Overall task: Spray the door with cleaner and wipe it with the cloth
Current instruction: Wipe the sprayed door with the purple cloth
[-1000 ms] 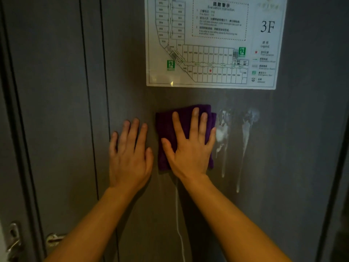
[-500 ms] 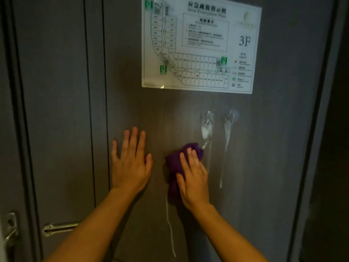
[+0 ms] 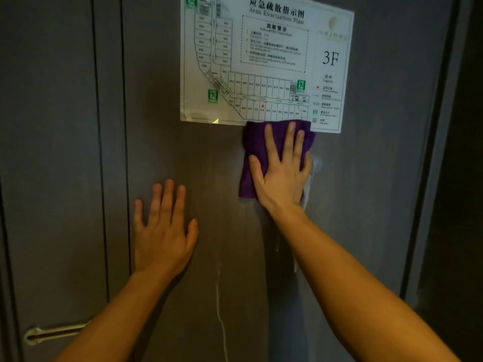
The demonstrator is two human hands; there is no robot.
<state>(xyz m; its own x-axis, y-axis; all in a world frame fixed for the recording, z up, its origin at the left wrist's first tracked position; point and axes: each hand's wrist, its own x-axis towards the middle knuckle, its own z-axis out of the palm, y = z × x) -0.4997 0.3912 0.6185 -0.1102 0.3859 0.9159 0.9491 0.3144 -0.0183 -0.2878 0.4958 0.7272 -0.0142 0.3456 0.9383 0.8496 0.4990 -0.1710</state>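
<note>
A laminated evacuation plan (image 3: 266, 61) marked 3F hangs above; a metal handle (image 3: 52, 333) sits low left.

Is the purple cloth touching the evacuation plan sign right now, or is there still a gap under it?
Touching. In the head view the purple cloth, pressed flat by the right hand, has its top edge overlapping the bottom edge of the evacuation plan sign; no door shows between them.

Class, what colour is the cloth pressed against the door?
Purple, plain with no pattern. The cloth shows best in the head view, under the right hand.
</note>
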